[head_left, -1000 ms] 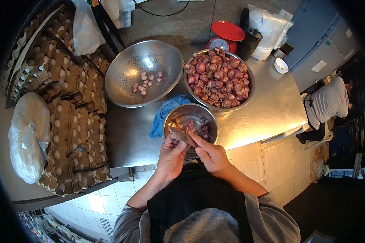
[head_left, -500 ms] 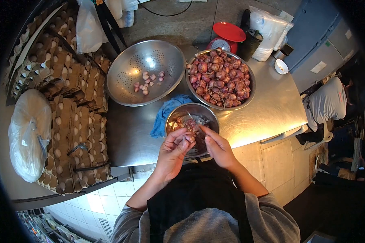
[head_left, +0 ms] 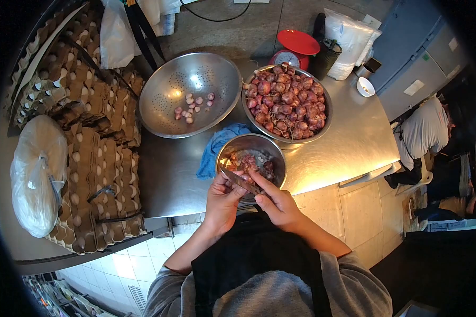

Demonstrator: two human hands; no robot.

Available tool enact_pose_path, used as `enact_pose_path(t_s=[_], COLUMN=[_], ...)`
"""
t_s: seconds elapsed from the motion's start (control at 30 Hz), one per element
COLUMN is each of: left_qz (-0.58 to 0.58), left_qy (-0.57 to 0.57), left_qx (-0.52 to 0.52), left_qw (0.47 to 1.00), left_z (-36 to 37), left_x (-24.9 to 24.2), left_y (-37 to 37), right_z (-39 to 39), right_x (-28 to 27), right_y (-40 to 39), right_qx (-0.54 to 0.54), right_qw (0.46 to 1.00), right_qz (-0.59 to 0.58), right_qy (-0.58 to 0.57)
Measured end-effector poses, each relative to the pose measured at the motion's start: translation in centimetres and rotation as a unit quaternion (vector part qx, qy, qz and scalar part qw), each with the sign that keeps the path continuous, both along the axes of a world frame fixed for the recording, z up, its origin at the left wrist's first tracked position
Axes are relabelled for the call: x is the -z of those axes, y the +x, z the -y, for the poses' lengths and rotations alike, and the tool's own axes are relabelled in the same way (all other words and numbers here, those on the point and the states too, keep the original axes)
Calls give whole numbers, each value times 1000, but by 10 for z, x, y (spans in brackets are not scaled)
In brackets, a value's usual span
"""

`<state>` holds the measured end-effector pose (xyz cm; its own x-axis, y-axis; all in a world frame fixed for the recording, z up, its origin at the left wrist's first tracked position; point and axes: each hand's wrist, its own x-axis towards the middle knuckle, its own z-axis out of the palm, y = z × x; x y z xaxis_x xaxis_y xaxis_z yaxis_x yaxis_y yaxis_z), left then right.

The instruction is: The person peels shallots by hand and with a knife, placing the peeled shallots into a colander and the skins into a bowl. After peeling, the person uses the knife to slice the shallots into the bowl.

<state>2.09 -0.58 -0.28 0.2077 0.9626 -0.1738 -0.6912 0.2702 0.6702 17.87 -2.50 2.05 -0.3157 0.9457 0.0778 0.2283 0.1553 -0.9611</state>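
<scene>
My left hand (head_left: 220, 206) pinches a small pinkish bulb (head_left: 229, 183) in a narrow grip over the small round steel bowl (head_left: 251, 138), mostly hidden by my fingers and a flat-bladed knife (head_left: 240, 181), whose handle my right hand (head_left: 278, 203) covers, closed around it. I count one perforated steel colander (head_left: 161, 87) with about a dozen peeled pink bulbs (head_left: 198, 100), and one steel basin (head_left: 330, 111) of red-skinned bulbs (head_left: 286, 99), too heaped to count. Half a second ago the blade pointed away; now it crosses my left fingers.
</scene>
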Motion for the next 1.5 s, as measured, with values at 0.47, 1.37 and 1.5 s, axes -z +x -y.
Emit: enact_pose_path(t_s=[0.47,1.37,1.5], left_qz=[-11,-170,-155], left_qy=[-8,134,120], left_qx=[-7,-19,-28], left_qw=[1000,976,980], left_z=[-2,-7,-7], left_x=[-3,-9,-9], left_y=[-1,2,2], right_z=[-5,-18,-16], right_x=[-1,19,16], right_y=[2,15,16], right_qx=[-8,58,28], right_qw=[1000,998,999], right_qz=[21,-8,-42], right_qy=[10,6,-8])
